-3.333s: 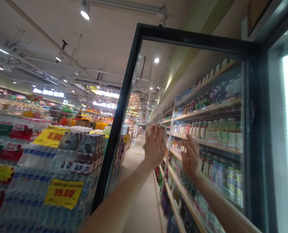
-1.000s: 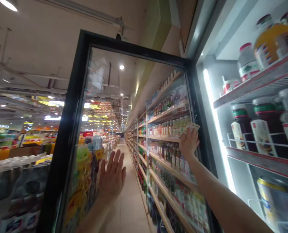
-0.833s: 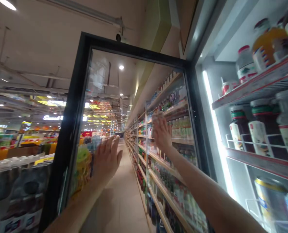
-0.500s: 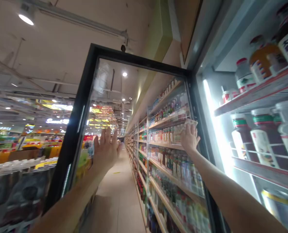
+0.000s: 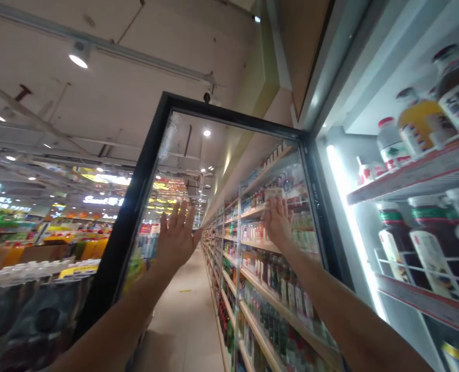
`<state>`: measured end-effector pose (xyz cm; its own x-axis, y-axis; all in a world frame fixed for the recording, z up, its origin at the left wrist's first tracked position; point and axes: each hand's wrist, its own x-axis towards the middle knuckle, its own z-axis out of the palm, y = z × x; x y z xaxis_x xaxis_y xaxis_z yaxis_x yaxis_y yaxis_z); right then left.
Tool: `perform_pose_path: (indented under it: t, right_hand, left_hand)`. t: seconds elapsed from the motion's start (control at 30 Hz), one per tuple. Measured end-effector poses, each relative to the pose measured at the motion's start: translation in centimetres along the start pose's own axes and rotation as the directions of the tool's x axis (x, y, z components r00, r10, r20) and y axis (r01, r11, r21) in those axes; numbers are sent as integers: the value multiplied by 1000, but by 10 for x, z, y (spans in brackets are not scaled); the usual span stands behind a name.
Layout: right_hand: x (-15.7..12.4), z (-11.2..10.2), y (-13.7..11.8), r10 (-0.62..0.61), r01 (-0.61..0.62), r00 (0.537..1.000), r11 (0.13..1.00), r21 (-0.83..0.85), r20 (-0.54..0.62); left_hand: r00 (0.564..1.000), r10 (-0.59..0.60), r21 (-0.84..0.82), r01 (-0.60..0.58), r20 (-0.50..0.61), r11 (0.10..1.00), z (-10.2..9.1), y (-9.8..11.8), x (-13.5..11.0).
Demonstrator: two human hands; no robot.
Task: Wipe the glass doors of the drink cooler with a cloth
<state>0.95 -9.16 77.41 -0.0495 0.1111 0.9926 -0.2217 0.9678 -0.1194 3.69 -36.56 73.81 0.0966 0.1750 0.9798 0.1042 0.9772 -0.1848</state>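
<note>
A black-framed glass door (image 5: pixel 157 170) of a lit fridge cabinet stands swung out in front of me. My left hand (image 5: pixel 177 235) is open at the left part of the pane, fingers spread, with nothing in it; it looks laid flat on the glass. Toward the right side, my right hand (image 5: pixel 278 219) presses a pale, thin cloth (image 5: pixel 274 193) flat to the pane. Only the cloth's upper edge shows above the fingertips; the rest is hidden under the hand.
At my right, the cabinet shelves (image 5: pixel 411 175) hold bottled drinks, including dark bottles (image 5: pixel 392 232) with green-banded caps. Long shelves of bottles (image 5: pixel 268 263) show in the pane, beside a pale floor aisle (image 5: pixel 186 310). Packed goods (image 5: pixel 39 305) stand at the left.
My right hand has slid the cloth leftward across the pane, away from the hinge-side frame. My left hand stays open near the same part of the glass. The view has shifted slightly.
</note>
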Motion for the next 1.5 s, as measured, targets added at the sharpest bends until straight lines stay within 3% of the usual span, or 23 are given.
perform_pose_path:
  t: [0.03, 0.1, 0.17, 0.23, 0.3, 0.33, 0.4, 0.47, 0.5, 0.57, 0.63, 0.7, 0.77, 0.83, 0.9, 0.97, 1.03, 1.13, 1.2, 1.3, 1.37, 1.43, 1.5]
  right_hand:
    - [5, -1, 2, 85, -85, 996, 996, -4, -11]
    - [8, 0, -13, 50, -50, 999, 999, 10, 2]
    - [2, 5, -43, -197, 194, 979, 980, 47, 53]
    - [-5, 9, -66, -454, 448, 887, 890, 88, 84]
    - [-5, 9, -63, -554, 546, 827, 832, 99, 96]
    - [-2, 7, -50, -499, 492, 861, 866, 85, 100]
    - [6, -2, -12, -190, 188, 978, 982, 25, 84]
    - [10, -10, 21, 117, -116, 993, 993, -26, 32]
    - [9, -13, 28, 180, -179, 984, 983, -38, 18]
    - [0, -12, 19, 126, -124, 991, 991, -40, 44]
    - [-15, -5, -13, -86, 88, 991, 996, -9, 101]
    - [-30, 3, -44, -351, 348, 929, 937, 40, 115]
    - [-39, 7, -55, -496, 492, 861, 868, 71, 107]
    - [-43, 6, -45, -420, 417, 903, 907, 56, 88]
    - [-42, 4, -30, -150, 149, 988, 989, 18, 23]
    - [-43, 4, -29, 43, -43, 998, 999, 11, -37]
    - [-49, 8, -46, -83, 83, 996, 996, 27, -17]
    - [-61, 12, -74, -444, 440, 895, 895, 77, 41]
    - [-60, 11, -72, -423, 418, 905, 905, 84, 47]
    - [-47, 4, -44, -61, 60, 998, 997, 41, 22]
    - [-43, 1, -30, 101, -101, 995, 995, 17, -11]
    - [-50, 1, -30, -13, 13, 1000, 1000, 14, -12]
    - [-66, 4, -34, -337, 336, 941, 941, 35, 33]
  left_hand:
    - [1000, 2, 21, -3, 6, 1000, 1, 0, 0]
    - [1000, -1, 52, 0, 14, 999, 2, 0, 0]
    - [1000, 0, 63, -1, 18, 998, 3, -2, 0]
    - [1000, 0, 67, -1, 9, 998, 3, -3, 0]
    - [1000, 4, 69, -4, 0, 998, 4, -4, -1]
    - [1000, 6, 69, -6, -2, 998, 5, -4, -1]
    - [1000, 11, 69, -11, 1, 998, 4, -4, -1]
    - [1000, 16, 66, -17, 5, 998, 3, -2, -1]
    - [1000, 16, 64, -17, 7, 998, 3, -1, -1]
    - [1000, 9, 53, -10, 7, 999, 1, 0, 0]
    - [1000, 6, 36, -7, 15, 999, 0, 0, 0]
    - [1000, 2, 20, -3, 20, 1000, 0, -1, 1]
    - [1000, 0, 9, 0, 27, 1000, -1, -1, 1]
    - [999, -3, 2, 3, 46, 1000, -2, 0, 1]
    - [997, -3, -4, 4, 75, 1000, -3, 1, 1]
    - [995, -9, -6, 10, 96, 1000, -4, 2, 1]
    - [994, -22, -1, 22, 103, 1000, -5, 2, 2]
    - [994, -27, 4, 26, 105, 1000, -7, 1, 1]
    - [993, -10, 0, 10, 120, 1000, -9, 1, 0]
    - [990, 3, -9, -2, 140, 1000, -10, 1, -2]
    - [991, -12, -15, 14, 132, 1000, -10, 0, -3]
    - [994, -21, -24, 24, 111, 999, -9, -2, -2]
    - [996, -11, -38, 15, 93, 999, -7, -4, -2]
